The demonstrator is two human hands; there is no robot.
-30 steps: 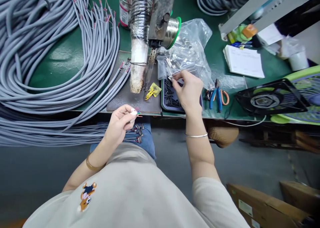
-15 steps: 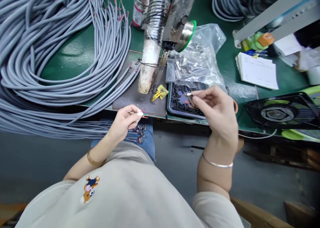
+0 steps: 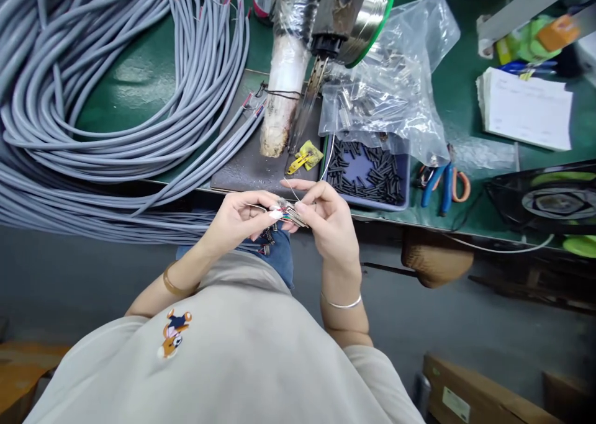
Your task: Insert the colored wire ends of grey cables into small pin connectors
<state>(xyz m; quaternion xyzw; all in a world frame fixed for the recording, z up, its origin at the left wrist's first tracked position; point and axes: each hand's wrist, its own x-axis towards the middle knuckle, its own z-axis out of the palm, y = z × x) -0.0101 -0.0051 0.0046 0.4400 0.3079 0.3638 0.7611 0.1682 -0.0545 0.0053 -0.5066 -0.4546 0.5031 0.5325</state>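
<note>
A green table (image 3: 123,101) bears looped grey cables (image 3: 135,141) and a tray (image 3: 406,185) of black pieces (image 3: 347,183); at its near edge the left hand (image 3: 235,221) and right hand (image 3: 333,225) are close together, the right pinched tight on a small metal connector (image 3: 297,215), the left on thin coloured wires (image 3: 285,216) just beside it

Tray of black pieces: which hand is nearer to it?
Right. The right hand is just in front of the near left corner of the tray; the left hand is farther off, left of the right hand.
</note>
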